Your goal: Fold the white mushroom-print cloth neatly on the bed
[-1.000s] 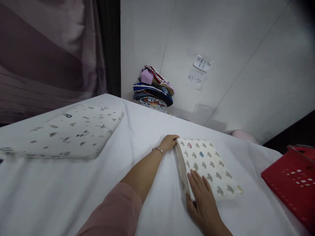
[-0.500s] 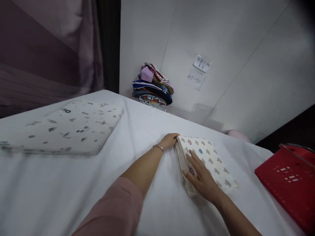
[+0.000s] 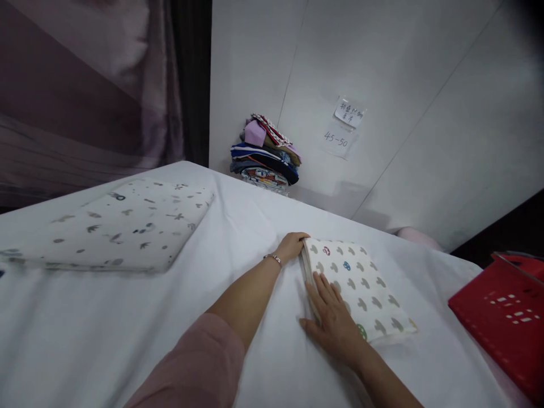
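A folded white cloth (image 3: 368, 286) printed with grey mushrooms and a few coloured ones lies on the white-covered table (image 3: 263, 351). At its far left corner, my left hand (image 3: 292, 246) has its fingers closed around the edge; the fingertips are partly hidden. Flat on the cloth's near left side rests my right hand (image 3: 334, 326), fingers stretched out and thumb apart, the thumb over the table cover.
Another folded white cloth (image 3: 140, 226) with grey leaf and animal-like prints lies on the left. A pile of folded fabrics (image 3: 266, 153) is against the wall, near handwritten paper signs (image 3: 343, 126). A red plastic basket (image 3: 501, 317) stands at the right.
My right hand has come down and slightly left, now flat on the mushroom cloth. The cloth's left side looks flatter, with less of its layered edge showing. My left hand stays at the corner.
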`<state>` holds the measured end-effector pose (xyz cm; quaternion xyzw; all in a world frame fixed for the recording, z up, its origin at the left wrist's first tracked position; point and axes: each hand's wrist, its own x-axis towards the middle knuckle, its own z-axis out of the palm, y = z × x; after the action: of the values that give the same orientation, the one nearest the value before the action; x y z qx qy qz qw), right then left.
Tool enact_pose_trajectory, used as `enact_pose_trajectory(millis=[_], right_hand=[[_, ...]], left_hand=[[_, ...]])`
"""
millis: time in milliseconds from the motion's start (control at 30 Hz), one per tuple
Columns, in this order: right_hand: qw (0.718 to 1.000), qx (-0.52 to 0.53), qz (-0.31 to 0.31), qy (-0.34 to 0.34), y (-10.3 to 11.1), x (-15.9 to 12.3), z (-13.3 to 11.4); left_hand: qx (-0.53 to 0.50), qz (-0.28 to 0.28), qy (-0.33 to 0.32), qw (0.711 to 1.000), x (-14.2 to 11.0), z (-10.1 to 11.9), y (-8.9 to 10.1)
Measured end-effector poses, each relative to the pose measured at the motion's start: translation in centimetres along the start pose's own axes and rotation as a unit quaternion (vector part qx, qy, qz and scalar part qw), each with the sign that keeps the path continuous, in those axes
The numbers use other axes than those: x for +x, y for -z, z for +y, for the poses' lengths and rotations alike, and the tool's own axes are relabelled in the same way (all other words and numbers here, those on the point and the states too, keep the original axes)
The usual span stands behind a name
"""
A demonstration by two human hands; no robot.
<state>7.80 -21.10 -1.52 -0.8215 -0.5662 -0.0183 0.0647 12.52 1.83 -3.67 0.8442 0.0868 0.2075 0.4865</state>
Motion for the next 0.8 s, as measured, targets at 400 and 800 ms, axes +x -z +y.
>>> enact_pose_trajectory(millis=[400,800], right_hand=[[0.999,0.018,-0.024,-0.017,0.2,-0.1,-0.5],[0.999,0.041,-0.029,-0.020,0.4,0.1,-0.5]], left_hand=[[0.026,0.046,0.010,0.999,-0.5,0.6,0.1],[-0.034,-0.011,0.017,0.999,-0.1,-0.9,0.6]])
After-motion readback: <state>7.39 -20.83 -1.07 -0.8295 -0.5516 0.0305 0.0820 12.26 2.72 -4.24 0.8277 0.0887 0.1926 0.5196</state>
